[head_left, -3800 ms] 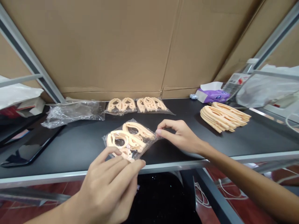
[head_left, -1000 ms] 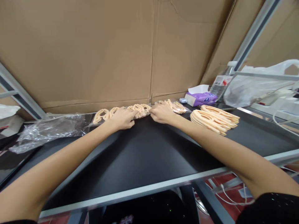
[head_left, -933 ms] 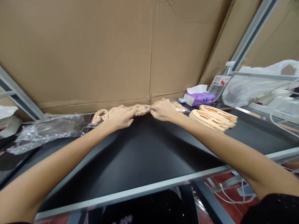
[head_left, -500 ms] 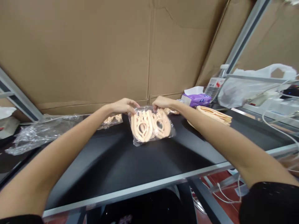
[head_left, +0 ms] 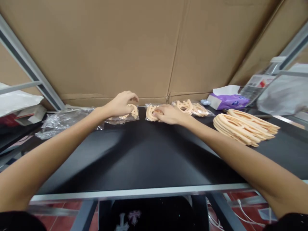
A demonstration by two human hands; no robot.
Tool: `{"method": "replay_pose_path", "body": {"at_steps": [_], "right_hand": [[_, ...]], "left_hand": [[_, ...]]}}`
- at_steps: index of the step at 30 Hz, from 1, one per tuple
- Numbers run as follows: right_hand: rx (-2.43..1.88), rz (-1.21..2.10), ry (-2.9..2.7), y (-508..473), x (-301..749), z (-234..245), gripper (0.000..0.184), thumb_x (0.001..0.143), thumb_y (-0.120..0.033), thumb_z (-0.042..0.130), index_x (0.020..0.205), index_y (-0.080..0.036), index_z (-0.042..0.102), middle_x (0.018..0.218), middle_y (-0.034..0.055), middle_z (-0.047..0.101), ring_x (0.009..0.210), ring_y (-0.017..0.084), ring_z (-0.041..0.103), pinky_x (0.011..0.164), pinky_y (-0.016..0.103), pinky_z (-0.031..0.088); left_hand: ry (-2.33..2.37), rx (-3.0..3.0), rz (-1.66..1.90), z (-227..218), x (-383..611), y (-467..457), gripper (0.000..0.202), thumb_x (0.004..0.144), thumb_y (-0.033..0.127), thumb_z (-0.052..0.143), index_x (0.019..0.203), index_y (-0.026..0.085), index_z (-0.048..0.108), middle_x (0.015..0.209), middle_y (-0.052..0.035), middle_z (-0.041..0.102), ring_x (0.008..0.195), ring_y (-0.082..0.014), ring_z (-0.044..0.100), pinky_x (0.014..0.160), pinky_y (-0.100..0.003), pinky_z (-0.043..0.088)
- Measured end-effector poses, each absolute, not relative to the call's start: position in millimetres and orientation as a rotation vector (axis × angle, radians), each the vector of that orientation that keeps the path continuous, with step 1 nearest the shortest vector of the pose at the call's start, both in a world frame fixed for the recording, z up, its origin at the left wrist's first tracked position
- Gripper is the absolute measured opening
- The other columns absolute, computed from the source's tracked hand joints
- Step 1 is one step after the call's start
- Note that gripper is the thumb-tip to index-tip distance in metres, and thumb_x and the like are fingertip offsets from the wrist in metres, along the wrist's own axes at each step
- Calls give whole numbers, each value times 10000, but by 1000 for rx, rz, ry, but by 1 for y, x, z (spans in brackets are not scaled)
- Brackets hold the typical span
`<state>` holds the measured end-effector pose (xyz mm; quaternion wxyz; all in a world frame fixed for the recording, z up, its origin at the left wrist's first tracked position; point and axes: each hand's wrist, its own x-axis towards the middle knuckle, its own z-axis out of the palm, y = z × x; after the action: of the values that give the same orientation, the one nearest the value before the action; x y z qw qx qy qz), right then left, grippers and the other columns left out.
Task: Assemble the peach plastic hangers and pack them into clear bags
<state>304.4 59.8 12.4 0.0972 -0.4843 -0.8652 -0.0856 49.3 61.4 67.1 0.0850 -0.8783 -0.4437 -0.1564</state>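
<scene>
At the back of the black table, my right hand (head_left: 170, 114) has its curled fingers on a clear plastic bag of pale wooden cut-out pieces (head_left: 149, 112), covering the bag's right part. To its left is my left hand (head_left: 121, 103), fingers bent and apart with nothing held. It hovers over or beside another bag of wooden pieces (head_left: 134, 112), partly hiding it; I cannot tell whether they touch. Just right of my right hand lie more bagged wooden pieces (head_left: 184, 106).
Stacked loose wooden pieces (head_left: 240, 126) lie at the right. Behind them are a purple tissue pack (head_left: 227, 101), a plastic bottle (head_left: 258, 85) and a white plastic bag (head_left: 284, 93). Crumpled clear bags (head_left: 62, 122) lie at the left. A cardboard wall (head_left: 115, 48) closes the back.
The bag that both hands held up above the table now lies at the back by the cardboard. My left hand has let go of it and moved left; my right hand stays on it.
</scene>
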Motion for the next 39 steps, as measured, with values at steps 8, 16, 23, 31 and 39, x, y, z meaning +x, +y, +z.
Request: {"method": "replay_pose_path", "body": {"at_steps": [8,16,23,31,39], "right_hand": [[-1110,-30,-2452,37,246,3,420,970,-521,598,1121,-153,734,1176,135,746,1153,288,629,1024,424,419],[-1413,-155,-2314,60,218,8,302,956,-194,451,985,-118,742,1087,202,747,1082,332,632,960,472,408],[-998,-440,-2604,57,214,2,357,939,-252,549,1238,-121,693,1391,199,624,1238,336,528,1021,465,384],[-1082,-258,-2528,61,215,28,372,1046,-225,375,1064,-138,736,1168,153,753,1118,276,607,953,404,396],[-1057,571,-2054,61,233,89,195,845,-179,536,758,-130,704,747,64,702,730,182,650,728,311,507]], "left_hand": [[-1214,-2541,-257,11,-26,-17,355,954,267,410,1140,192,702,1169,-142,715,1078,-313,661,964,-464,539],[-1393,-2407,0,18,-24,30,477,952,330,414,1358,159,597,1472,-185,572,1281,-379,601,1056,-514,506],[-1427,-2571,7,22,-29,48,472,885,320,462,1322,180,572,1420,-162,610,1288,-346,599,1081,-469,488],[-1460,-2528,-253,29,-36,37,490,884,435,519,1318,212,567,1278,-144,690,1194,-344,647,1001,-471,528],[-1673,-2611,-1207,101,-33,13,450,821,499,717,1146,199,639,1043,-55,760,962,-231,713,868,-404,585]]}}
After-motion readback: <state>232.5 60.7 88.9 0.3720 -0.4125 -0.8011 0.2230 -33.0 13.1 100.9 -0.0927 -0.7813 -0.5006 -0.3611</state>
